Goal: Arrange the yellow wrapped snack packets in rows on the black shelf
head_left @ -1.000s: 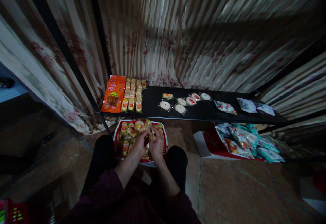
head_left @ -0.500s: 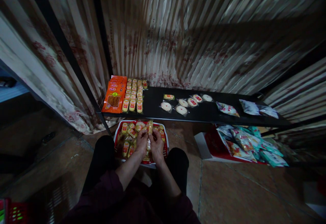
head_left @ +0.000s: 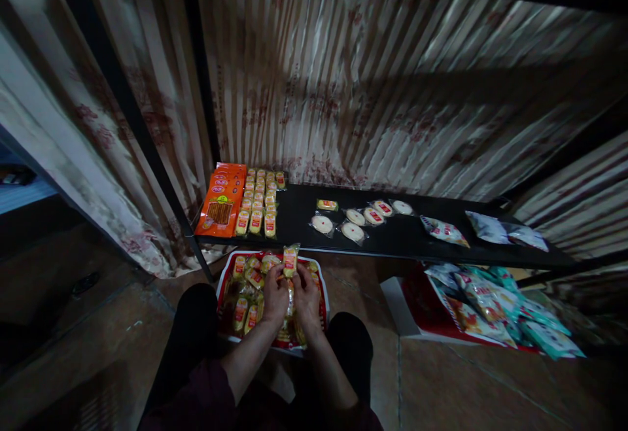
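Both my hands are together over a red and white basket (head_left: 321,280) that sits between my knees. My left hand (head_left: 275,297) and my right hand (head_left: 307,300) pinch one wrapped snack cake (head_left: 290,261) between their fingertips, holding it upright with its red and yellow label showing. Many more such wrapped cakes (head_left: 240,314) lie loose in the basket beneath and around my hands. Just beyond the basket, rows of the same cakes (head_left: 256,220) stand lined up on a black shelf (head_left: 299,212).
Orange snack bags (head_left: 220,202) lie at the shelf's left end. Further right are a single wrapped cake (head_left: 327,205), several round wrapped biscuits (head_left: 353,231) and a few bags (head_left: 444,230). A white and red box (head_left: 407,303) of bags stands on the floor. A black post (head_left: 147,137) rises at left.
The cake in my fingers has come up slightly and its label now faces me. The view has tilted, so shelf and basket appear lower.
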Motion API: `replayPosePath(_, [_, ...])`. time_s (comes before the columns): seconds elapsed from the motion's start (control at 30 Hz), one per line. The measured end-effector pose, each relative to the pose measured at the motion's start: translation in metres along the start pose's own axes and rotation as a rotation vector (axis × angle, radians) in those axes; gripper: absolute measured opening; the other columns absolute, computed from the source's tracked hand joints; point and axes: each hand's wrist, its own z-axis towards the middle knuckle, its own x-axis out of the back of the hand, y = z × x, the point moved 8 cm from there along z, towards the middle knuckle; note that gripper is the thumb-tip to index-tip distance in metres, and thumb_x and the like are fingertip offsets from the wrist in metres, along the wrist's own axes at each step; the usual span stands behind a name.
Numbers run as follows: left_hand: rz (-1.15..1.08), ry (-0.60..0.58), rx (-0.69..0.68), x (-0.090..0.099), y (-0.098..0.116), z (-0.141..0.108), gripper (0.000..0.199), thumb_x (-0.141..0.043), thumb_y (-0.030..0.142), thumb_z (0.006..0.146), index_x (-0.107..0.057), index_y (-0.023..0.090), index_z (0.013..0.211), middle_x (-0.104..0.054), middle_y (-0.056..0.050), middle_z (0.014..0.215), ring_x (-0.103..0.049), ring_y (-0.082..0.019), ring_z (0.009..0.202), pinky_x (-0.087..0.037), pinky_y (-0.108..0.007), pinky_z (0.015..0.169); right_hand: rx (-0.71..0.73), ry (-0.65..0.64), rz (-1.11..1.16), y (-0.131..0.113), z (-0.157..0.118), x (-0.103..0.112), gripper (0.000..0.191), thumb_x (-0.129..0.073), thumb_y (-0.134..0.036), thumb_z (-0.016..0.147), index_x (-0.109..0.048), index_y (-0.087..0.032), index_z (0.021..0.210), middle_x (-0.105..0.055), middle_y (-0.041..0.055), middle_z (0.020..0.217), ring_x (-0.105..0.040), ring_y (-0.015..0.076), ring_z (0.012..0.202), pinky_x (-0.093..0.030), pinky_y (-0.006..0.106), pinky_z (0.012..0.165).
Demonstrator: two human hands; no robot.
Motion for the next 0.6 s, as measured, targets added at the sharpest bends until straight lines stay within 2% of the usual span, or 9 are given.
replayPosePath(0.1, [0.03, -0.013, -0.037, -0.005, 0.002, 0.007, 0.031, -0.045, 0.007, 0.072, -0.062, 0.019, 0.095, -0.063, -0.007, 0.104, -0.058, -0.017, 0.102, -0.043, -0.035, 0.095, 0.024, -0.003, -0.015, -0.006, 0.009, 0.0, 0.039, -0.048, -0.041, 0.081, -0.069, -0.019, 0.106, -0.069, 0.0108, 0.109, -0.063, 0.0234, 0.103, -0.046, 0.037, 0.093])
replayPosePath(0.37, [0.097, -0.029, -0.107, -0.02, 0.017, 0.034, 0.033, -0.046, 0.006, 0.07, -0.063, 0.019, 0.095, -0.063, -0.006, 0.101, -0.058, -0.018, 0.099, -0.044, -0.035, 0.093, 0.043, 0.03, -0.012, -0.01, 0.04, 0.0, 0.041, -0.047, -0.042, 0.081, -0.068, -0.017, 0.107, -0.07, 0.0124, 0.108, -0.064, 0.0242, 0.096, -0.047, 0.037, 0.088])
replayPosePath(0.6, [0.122, -0.009, -0.121, -0.033, 0.031, 0.063, 0.033, -0.047, 0.006, 0.072, -0.063, 0.02, 0.097, -0.064, -0.006, 0.103, -0.057, -0.018, 0.101, -0.043, -0.035, 0.094, 0.042, -0.024, 0.091, -0.02, 0.073, -0.013, 0.042, -0.05, -0.042, 0.08, -0.065, -0.017, 0.11, -0.069, 0.0105, 0.11, -0.063, 0.0231, 0.098, -0.046, 0.035, 0.09])
